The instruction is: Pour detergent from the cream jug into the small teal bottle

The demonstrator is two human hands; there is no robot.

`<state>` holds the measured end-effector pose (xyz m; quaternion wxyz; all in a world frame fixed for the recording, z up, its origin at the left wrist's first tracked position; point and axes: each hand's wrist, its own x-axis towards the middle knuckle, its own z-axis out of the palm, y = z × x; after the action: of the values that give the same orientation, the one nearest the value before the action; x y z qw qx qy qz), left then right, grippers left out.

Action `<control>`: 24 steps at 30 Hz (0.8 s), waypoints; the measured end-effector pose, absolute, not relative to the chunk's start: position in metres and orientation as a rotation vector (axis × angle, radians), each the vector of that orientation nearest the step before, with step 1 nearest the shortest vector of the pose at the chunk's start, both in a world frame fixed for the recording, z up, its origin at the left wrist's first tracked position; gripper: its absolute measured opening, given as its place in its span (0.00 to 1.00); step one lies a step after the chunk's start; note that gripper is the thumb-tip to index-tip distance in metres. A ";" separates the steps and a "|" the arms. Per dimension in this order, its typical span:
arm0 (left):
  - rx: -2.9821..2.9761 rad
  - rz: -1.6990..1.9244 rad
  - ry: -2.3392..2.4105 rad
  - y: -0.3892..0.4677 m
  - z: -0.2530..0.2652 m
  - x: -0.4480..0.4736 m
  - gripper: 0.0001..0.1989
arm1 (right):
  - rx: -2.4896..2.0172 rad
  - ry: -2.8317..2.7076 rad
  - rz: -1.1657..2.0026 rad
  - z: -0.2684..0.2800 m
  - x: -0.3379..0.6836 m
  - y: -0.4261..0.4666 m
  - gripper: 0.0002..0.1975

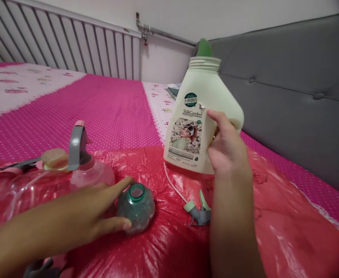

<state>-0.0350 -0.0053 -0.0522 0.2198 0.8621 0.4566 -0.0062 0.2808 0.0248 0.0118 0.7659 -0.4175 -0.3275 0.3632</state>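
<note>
My right hand [226, 143] grips a cream detergent bottle [187, 154] by its handle side and holds it raised, nearly upright. Its neck is uncapped, with a green spout [204, 48] standing out of the top. My left hand [111, 204] is closed around a clear greenish spray bottle [137, 212], thumb and finger at its sides. That bottle stands with its round green-rimmed mouth open and facing up. Between the two hands lies a grey and pale green spray head [200, 212], its thin tube [173, 185] pointing up and left.
Red plastic sheeting [163, 247] covers part of the pink dotted bed [108, 104]. At left stand a pink bottle with a grey spray head [77, 148] and other clear containers. A grey padded headboard [288, 65] rises at right, a radiator [71, 38] behind.
</note>
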 end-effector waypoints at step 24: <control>2.261 -0.209 1.325 -0.016 -0.009 -0.006 0.47 | -1.024 -0.565 0.807 0.008 0.270 0.034 0.20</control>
<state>-0.0060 -0.0160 -0.0093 0.2534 0.8319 0.4876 -0.0769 0.2705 0.0339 0.0083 0.7581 -0.4701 -0.2593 0.3703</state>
